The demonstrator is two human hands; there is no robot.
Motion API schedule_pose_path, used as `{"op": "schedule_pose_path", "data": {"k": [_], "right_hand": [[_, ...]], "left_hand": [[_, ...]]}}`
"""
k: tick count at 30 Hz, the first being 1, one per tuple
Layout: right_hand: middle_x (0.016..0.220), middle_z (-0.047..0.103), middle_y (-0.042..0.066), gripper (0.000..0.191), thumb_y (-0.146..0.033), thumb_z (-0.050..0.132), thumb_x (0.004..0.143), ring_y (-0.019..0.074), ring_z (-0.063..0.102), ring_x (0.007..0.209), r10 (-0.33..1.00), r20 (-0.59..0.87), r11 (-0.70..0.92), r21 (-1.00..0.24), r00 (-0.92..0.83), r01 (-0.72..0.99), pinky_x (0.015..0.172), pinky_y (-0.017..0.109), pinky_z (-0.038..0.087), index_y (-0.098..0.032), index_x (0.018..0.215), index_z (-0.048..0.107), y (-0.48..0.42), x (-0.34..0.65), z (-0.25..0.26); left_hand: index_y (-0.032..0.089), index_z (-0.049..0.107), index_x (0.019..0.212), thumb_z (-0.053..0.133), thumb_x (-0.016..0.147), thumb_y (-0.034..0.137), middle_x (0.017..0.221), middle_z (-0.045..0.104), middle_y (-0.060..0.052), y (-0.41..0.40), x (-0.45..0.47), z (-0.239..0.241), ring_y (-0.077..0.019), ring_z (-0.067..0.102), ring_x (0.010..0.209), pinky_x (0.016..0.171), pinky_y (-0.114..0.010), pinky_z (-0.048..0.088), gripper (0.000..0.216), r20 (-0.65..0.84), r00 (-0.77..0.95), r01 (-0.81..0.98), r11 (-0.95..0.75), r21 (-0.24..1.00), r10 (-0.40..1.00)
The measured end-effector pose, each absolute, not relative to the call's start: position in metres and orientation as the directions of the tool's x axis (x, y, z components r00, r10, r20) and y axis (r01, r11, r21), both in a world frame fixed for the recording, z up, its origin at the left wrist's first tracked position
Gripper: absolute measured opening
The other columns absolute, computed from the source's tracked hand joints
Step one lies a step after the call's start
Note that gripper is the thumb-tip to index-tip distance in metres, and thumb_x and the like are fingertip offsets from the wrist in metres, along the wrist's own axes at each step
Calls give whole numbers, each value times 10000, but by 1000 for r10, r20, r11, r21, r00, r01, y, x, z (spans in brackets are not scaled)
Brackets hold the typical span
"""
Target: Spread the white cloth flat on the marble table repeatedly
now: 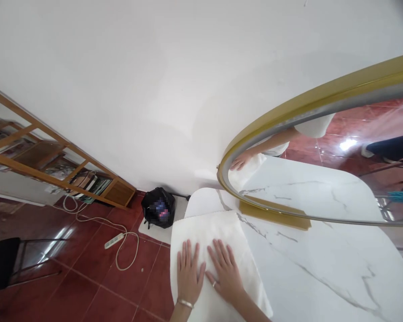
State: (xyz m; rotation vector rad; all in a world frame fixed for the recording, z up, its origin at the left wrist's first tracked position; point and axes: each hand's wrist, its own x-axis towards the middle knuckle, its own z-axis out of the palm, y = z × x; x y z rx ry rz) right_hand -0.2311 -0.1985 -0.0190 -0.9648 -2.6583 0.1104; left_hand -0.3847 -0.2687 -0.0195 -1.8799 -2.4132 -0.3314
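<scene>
A white cloth (218,228) lies spread over the left end of a white marble-patterned table (309,277). My left hand (190,273) rests flat on it, fingers spread, with a bracelet at the wrist. Beside it my right hand (225,270) also presses flat on the cloth, fingers apart, a ring on one finger. The two thumbs nearly meet. To the right of the hands, a large gold-rimmed mirror (309,179) stands on the table on a gold base (275,214), against the wall. An arm and part of the cloth show in its reflection.
A black bag (158,208) sits on the floor left of the table. A power strip (114,241) with a looping cable lies on red tiles (110,286). Wooden shelves (60,156) run along the left, with a dark chair (2,264) below. The white wall (137,89) rises behind.
</scene>
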Motion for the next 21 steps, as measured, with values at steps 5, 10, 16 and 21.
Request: {"op": "schedule_pose_path", "data": {"k": [5, 10, 16, 21], "right_hand": [[1520, 260, 107, 674, -421, 418, 914, 281, 235, 1399, 750, 265, 651, -127, -606, 749, 1110, 463, 194, -201, 1497, 163, -195, -191, -27], [1532, 235, 93, 673, -446, 368, 930, 286, 240, 1398, 873, 307, 439, -151, -380, 886, 1096, 497, 236, -234, 1506, 91, -182, -133, -37], [1551, 156, 102, 650, -420, 327, 943, 309, 198, 1409, 901, 334, 355, -201, -277, 913, 1094, 551, 207, -231, 1507, 66, -182, -140, -42], [1545, 167, 118, 686, -378, 390, 933, 313, 156, 1418, 839, 333, 512, -215, -430, 832, 1101, 547, 197, -208, 1507, 55, -175, -204, -40]], "left_hand": [[272, 191, 1481, 432, 911, 309, 1566, 139, -60, -232, -346, -16, -282, 167, 1426, 1138, -481, 199, 619, 158, -142, 977, 114, 178, 977], [280, 167, 1483, 457, 903, 425, 1568, 115, -44, -173, -296, -15, -282, 154, 1428, 1146, -474, 181, 665, 145, 131, 949, -167, 269, 981], [325, 211, 1469, 401, 924, 465, 1569, 121, -24, -165, -296, -15, -239, 162, 1431, 1140, -455, 217, 594, 122, 161, 930, -192, 313, 979], [331, 252, 1457, 463, 906, 384, 1566, 155, -25, -187, -357, -17, -240, 186, 1425, 1141, -450, 220, 593, 140, -32, 969, -4, 247, 990]]}}
